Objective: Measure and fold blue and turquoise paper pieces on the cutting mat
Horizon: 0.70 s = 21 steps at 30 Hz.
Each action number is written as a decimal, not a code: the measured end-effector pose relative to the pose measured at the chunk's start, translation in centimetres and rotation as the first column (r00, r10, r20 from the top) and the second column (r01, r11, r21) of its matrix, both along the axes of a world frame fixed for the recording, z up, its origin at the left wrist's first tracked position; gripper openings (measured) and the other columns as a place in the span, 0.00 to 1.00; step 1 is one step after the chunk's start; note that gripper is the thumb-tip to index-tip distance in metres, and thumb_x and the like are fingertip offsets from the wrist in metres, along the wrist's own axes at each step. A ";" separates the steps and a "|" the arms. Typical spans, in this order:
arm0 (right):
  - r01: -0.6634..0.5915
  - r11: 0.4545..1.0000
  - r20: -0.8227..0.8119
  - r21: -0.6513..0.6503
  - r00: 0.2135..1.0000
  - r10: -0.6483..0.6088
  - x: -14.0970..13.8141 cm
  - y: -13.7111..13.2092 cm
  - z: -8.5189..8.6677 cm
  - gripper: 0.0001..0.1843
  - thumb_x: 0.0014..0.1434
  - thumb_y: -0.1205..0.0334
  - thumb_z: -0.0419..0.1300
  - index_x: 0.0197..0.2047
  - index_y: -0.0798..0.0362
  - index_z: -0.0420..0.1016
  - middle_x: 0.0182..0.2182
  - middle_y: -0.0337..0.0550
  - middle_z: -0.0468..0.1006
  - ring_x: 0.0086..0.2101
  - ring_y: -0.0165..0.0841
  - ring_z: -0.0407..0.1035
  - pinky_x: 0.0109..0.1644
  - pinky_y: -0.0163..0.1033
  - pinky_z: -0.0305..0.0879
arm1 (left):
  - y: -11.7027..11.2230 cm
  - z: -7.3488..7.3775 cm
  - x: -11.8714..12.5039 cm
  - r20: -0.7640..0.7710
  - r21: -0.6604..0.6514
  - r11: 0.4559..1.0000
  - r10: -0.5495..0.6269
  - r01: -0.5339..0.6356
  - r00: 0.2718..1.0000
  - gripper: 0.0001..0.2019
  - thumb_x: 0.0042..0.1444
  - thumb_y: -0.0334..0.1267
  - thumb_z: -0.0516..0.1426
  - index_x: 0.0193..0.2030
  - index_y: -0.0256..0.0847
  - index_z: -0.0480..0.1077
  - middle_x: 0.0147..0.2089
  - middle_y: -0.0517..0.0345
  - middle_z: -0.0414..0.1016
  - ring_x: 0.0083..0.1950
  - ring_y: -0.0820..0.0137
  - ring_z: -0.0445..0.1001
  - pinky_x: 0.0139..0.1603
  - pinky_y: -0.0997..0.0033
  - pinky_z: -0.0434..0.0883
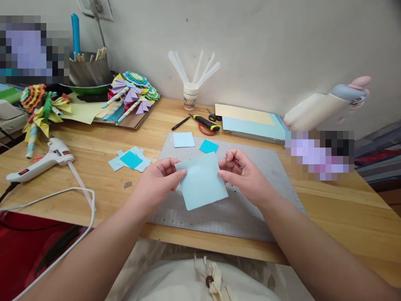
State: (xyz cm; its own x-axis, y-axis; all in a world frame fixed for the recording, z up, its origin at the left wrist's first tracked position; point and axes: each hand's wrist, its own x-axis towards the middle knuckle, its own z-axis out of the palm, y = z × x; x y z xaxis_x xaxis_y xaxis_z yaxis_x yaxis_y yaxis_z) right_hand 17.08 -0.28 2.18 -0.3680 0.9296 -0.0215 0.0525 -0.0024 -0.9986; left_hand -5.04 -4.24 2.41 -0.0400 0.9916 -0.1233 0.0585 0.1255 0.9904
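A light blue paper square (pixel 202 182) is held just above a grey cutting mat (pixel 250 209) on the wooden table. My left hand (pixel 156 182) pinches the paper's upper left edge. My right hand (pixel 246 175) pinches its right edge and also has a small dark and red object tucked in its curled fingers. Farther back on the mat lie a pale blue square (pixel 184 139) and a smaller turquoise square (pixel 208 146).
Several blue paper squares (pixel 130 159) lie left of the mat. A white glue gun (pixel 40 161) with its cord is at the left. A utility knife (pixel 206 122), scissors (pixel 214 117), pen (pixel 181 123), paper cup (pixel 190 96), card sheets (pixel 250 121) and paper flowers (pixel 131 90) stand behind.
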 end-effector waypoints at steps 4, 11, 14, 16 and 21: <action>0.068 0.997 -0.012 0.039 0.998 -0.068 1.8 0.7 -0.3 0.19 0.52 0.57 0.65 0.36 0.47 0.56 0.38 0.38 0.74 0.37 0.29 0.69 0.39 0.37 0.66 | 1.2 0.4 1.9 -0.075 0.066 0.997 -0.026 0.031 0.997 0.11 0.48 0.43 0.62 0.35 0.39 0.71 0.21 0.65 0.67 0.22 0.75 0.67 0.25 0.74 0.64; 0.098 0.925 0.020 0.368 0.993 -0.113 4.2 1.0 -1.4 0.17 0.55 0.64 0.62 0.37 0.46 0.53 0.51 0.46 0.76 0.55 0.37 0.66 0.57 0.50 0.59 | 3.0 0.3 4.0 -0.194 0.333 0.941 0.013 0.053 0.981 0.04 0.46 0.29 0.56 0.28 0.41 0.69 0.42 0.55 0.78 0.47 0.64 0.74 0.48 0.62 0.70; 0.107 0.853 0.082 0.510 0.982 -0.172 4.5 0.9 -2.2 0.16 0.55 0.69 0.60 0.38 0.46 0.54 0.56 0.47 0.72 0.58 0.37 0.63 0.61 0.53 0.55 | 3.8 0.1 4.1 -0.230 0.396 0.912 -0.019 0.111 0.973 0.04 0.44 0.28 0.57 0.26 0.42 0.69 0.46 0.54 0.77 0.53 0.62 0.72 0.56 0.58 0.66; 0.087 0.828 0.118 0.553 0.976 -0.181 4.6 0.7 -2.4 0.15 0.54 0.70 0.59 0.39 0.46 0.57 0.57 0.46 0.72 0.60 0.38 0.61 0.62 0.54 0.52 | 4.3 -0.3 4.1 -0.229 0.401 0.905 -0.051 0.142 0.972 0.04 0.44 0.29 0.58 0.25 0.42 0.69 0.47 0.53 0.77 0.54 0.61 0.71 0.57 0.58 0.66; 0.185 0.937 0.070 0.296 0.974 -0.214 4.1 0.5 -2.8 0.05 0.56 0.63 0.61 0.35 0.48 0.66 0.31 0.37 0.76 0.35 0.34 0.71 0.44 0.42 0.63 | 5.1 -1.9 3.9 -0.118 0.277 0.953 -0.089 0.119 0.989 0.06 0.49 0.36 0.61 0.33 0.42 0.67 0.33 0.59 0.75 0.37 0.68 0.75 0.40 0.67 0.71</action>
